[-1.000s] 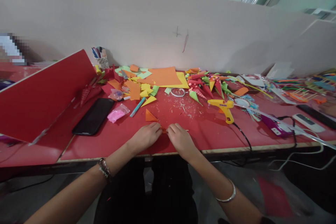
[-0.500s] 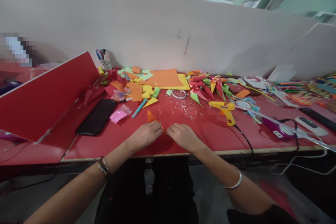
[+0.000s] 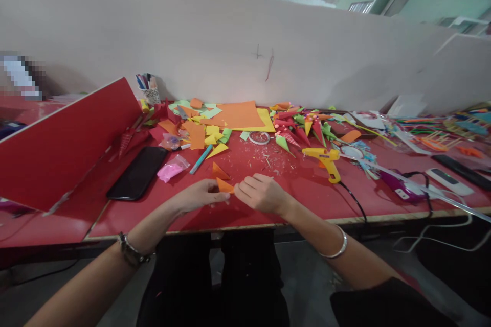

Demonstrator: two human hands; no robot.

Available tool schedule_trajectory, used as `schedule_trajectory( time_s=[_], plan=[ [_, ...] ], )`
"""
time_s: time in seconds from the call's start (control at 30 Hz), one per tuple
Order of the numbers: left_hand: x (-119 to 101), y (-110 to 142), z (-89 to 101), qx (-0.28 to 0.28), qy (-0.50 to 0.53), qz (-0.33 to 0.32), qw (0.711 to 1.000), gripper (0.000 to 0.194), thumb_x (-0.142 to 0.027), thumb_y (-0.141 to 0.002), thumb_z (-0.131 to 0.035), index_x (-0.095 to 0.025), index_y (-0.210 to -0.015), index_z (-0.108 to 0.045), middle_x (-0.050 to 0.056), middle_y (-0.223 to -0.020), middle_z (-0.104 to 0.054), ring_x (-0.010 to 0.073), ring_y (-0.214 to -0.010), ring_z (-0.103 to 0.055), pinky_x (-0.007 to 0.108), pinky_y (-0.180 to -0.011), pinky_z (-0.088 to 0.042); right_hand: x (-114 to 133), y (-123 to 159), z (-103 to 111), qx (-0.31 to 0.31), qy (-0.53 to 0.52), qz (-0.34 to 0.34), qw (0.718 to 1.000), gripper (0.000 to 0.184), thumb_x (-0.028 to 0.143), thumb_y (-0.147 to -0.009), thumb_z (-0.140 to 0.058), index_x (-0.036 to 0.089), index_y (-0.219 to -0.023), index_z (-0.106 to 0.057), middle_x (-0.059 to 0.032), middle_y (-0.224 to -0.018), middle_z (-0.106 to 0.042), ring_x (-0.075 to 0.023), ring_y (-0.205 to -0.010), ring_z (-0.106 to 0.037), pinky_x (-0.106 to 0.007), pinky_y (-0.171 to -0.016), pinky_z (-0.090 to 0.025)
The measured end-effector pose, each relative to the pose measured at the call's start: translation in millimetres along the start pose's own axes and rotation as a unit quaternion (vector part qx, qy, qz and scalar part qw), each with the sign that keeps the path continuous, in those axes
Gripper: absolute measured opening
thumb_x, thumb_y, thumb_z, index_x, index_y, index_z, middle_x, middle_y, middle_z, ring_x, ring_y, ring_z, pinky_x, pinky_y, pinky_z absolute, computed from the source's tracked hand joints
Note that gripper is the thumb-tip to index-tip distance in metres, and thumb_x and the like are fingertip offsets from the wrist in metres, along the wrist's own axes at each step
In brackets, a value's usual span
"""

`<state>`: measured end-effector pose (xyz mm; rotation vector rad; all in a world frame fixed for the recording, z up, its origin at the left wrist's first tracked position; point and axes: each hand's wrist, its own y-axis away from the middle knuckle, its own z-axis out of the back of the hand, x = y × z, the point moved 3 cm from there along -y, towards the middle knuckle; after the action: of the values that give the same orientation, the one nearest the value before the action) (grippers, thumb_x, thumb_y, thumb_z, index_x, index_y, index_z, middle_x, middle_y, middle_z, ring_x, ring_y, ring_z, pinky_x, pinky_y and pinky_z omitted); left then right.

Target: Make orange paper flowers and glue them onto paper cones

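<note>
Between my hands, just above the red table, is a small piece of orange paper (image 3: 224,186) that looks rolled or folded to a point. My left hand (image 3: 201,196) pinches its left side with thumb and fingers. The fingers of my right hand (image 3: 259,193) are closed on its right end, which they hide. Behind it a second orange paper piece (image 3: 219,171) lies on the table. Farther back are a yellow paper triangle (image 3: 218,150) and a blue-green stick-like tube (image 3: 201,159).
A yellow glue gun (image 3: 325,161) lies to the right, its black cord running over the table edge. Paper cones (image 3: 295,125) are heaped at the back. At left are a black phone (image 3: 138,173), a pink packet (image 3: 173,167) and a leaning red board (image 3: 69,148).
My hands have lifted the orange paper from the table and more of it shows. The left hand has turned and opened its grasp somewhat; the right fingers have curled around the paper's end.
</note>
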<state>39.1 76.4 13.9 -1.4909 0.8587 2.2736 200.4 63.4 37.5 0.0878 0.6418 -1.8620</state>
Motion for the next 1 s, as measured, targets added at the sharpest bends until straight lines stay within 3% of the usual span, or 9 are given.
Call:
schedule_trajectory(
  time_s=[0.1, 0.2, 0.4, 0.6, 0.7, 0.8, 0.9, 1.0],
  plan=[
    [2, 0, -0.6, 0.010, 0.087, 0.005, 0.996, 0.031, -0.044, -0.071, -0.053, -0.013, -0.079, -0.056, -0.003, -0.063, -0.052, 0.0067, -0.053, -0.041, 0.019, -0.052, -0.033, 3, -7, 1, 0.010, 0.010, 0.023, 1.000, 0.026, 0.011, -0.089, -0.028, 0.015, -0.091, -0.053, -0.0025, -0.073, -0.057, -0.0114, -0.066, -0.045, -0.028, -0.055, -0.026],
    [4, 2, 1.5, -0.009, 0.090, 0.002, 0.996, 0.032, -0.044, -0.076, -0.047, -0.013, -0.068, -0.055, -0.003, -0.058, -0.052, 0.0065, -0.050, -0.041, 0.019, -0.051, -0.033, 4, -11, 0, 0.025, 0.023, 0.031, 0.999, 0.026, 0.012, -0.089, -0.028, 0.015, -0.092, -0.054, -0.0030, -0.074, -0.057, -0.0117, -0.066, -0.045, -0.028, -0.054, -0.027],
    [-7, 10, 7.3, -0.057, -0.126, -0.061, 0.989, 0.034, -0.037, -0.082, -0.038, -0.014, -0.070, -0.059, -0.001, -0.057, -0.057, 0.0102, -0.053, -0.051, 0.021, -0.056, -0.037, 3, -13, -17, 0.071, -0.009, 0.010, 0.997, 0.024, 0.011, -0.088, -0.030, 0.012, -0.086, -0.054, -0.0040, -0.070, -0.057, -0.0138, -0.067, -0.048, -0.027, -0.053, -0.028],
    [-15, 10, 0.7, -0.106, -0.371, -0.095, 0.918, 0.025, -0.020, -0.082, -0.039, -0.014, -0.075, -0.061, 0.002, -0.063, -0.062, 0.0117, -0.056, -0.054, 0.021, -0.053, -0.034, -5, -20, -28, 0.184, -0.087, -0.058, 0.977, 0.022, 0.021, -0.088, -0.037, 0.014, -0.085, -0.057, -0.0050, -0.073, -0.062, -0.0145, -0.071, -0.055, -0.025, -0.052, -0.031],
    [-14, 7, -3.9, -0.110, -0.487, -0.108, 0.860, 0.023, -0.014, -0.083, -0.038, -0.012, -0.076, -0.060, 0.005, -0.066, -0.063, 0.0134, -0.056, -0.056, 0.023, -0.055, -0.036, -10, -23, -30, 0.234, -0.137, -0.124, 0.955, 0.023, 0.030, -0.088, -0.039, 0.018, -0.089, -0.059, -0.0041, -0.073, -0.064, -0.0136, -0.067, -0.057, -0.022, -0.052, -0.030],
    [-15, 8, -6.6, -0.116, -0.562, -0.147, 0.806, 0.018, -0.010, -0.082, -0.041, -0.012, -0.076, -0.057, 0.005, -0.066, -0.063, 0.0152, -0.058, -0.057, 0.027, -0.059, -0.038, -14, -24, -33, 0.246, -0.217, -0.180, 0.927, 0.027, 0.034, -0.087, -0.038, 0.018, -0.088, -0.060, -0.0044, -0.072, -0.064, -0.0130, -0.063, -0.056, -0.022, -0.055, -0.031],
    [-15, 11, -7.4, -0.115, -0.579, -0.182, 0.787, 0.017, -0.010, -0.083, -0.041, -0.012, -0.076, -0.056, 0.005, -0.068, -0.063, 0.0166, -0.061, -0.059, 0.029, -0.062, -0.040, -15, -24, -36, 0.216, -0.341, -0.193, 0.894, 0.026, 0.027, -0.087, -0.039, 0.015, -0.078, -0.061, -0.0027, -0.066, -0.060, -0.0106, -0.061, -0.052, -0.021, -0.057, -0.032],
    [-12, 12, -7.8, -0.109, -0.572, -0.199, 0.788, 0.018, -0.010, -0.083, -0.040, -0.013, -0.079, -0.057, 0.005, -0.070, -0.064, 0.0168, -0.063, -0.060, 0.031, -0.066, -0.041, -13, -23, -40, 0.218, -0.483, -0.199, 0.824, 0.027, 0.020, -0.085, -0.038, 0.012, -0.068, -0.057, 0.0018, -0.055, -0.051, -0.0072, -0.054, -0.046, -0.018, -0.055, -0.032]
  ],
)
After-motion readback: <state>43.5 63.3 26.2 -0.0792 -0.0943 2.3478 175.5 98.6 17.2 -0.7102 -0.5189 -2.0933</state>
